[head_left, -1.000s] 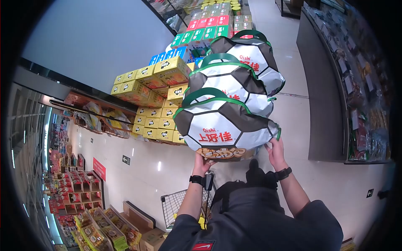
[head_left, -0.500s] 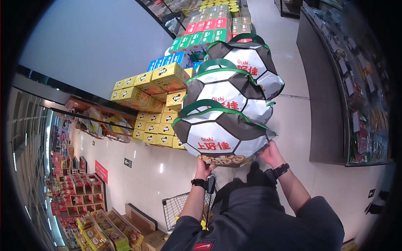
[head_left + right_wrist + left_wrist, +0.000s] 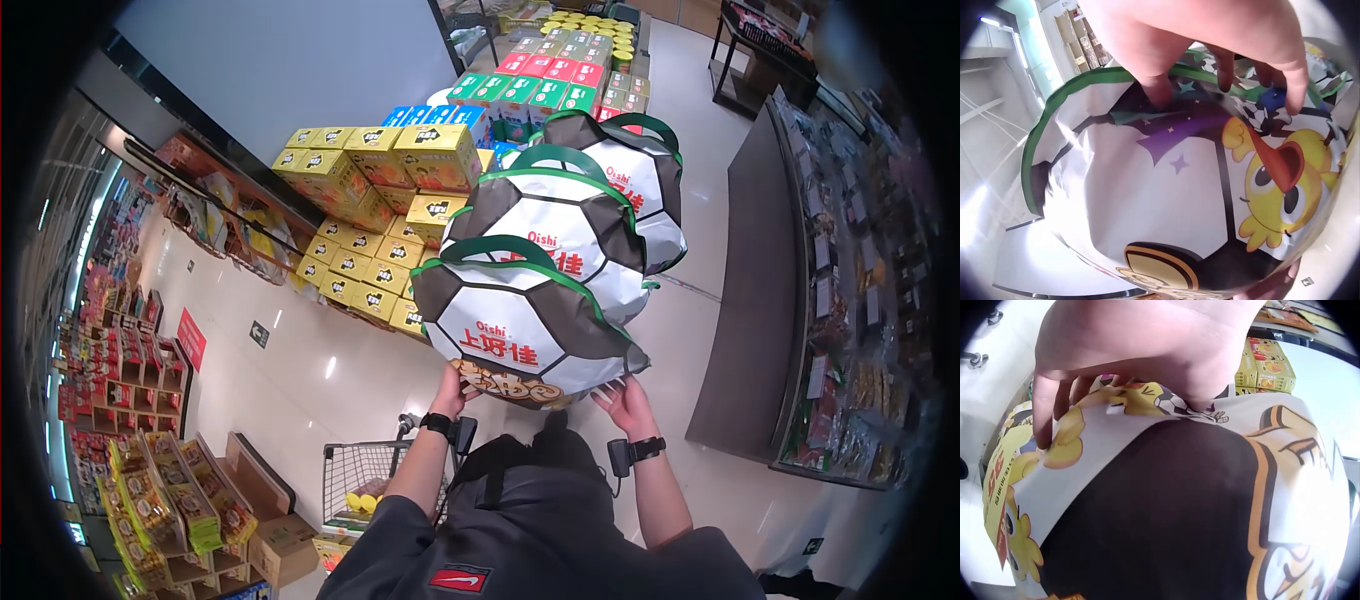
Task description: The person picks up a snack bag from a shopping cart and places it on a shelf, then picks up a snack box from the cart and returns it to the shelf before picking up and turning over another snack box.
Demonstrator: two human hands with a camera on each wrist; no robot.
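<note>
The ball bag (image 3: 525, 325) sits at the near end of the bag row (image 3: 580, 210), which runs straight away from you beside the yellow boxes (image 3: 375, 170). It's right above your grip — logo facing you, green handles up, no real long axis. Your left hand (image 3: 452, 385) and right hand (image 3: 625, 405) cup its underside, fingers curled onto the foil — equally near.

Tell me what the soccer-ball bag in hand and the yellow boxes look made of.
Soccer-ball bag: seemingly a thin glossy plastic or laminated film, since it shines and creases; green fabric-like trim and handles. Yellow boxes: likely printed cardboard, judging by flat faces, sharp edges and neat stacking.
</note>
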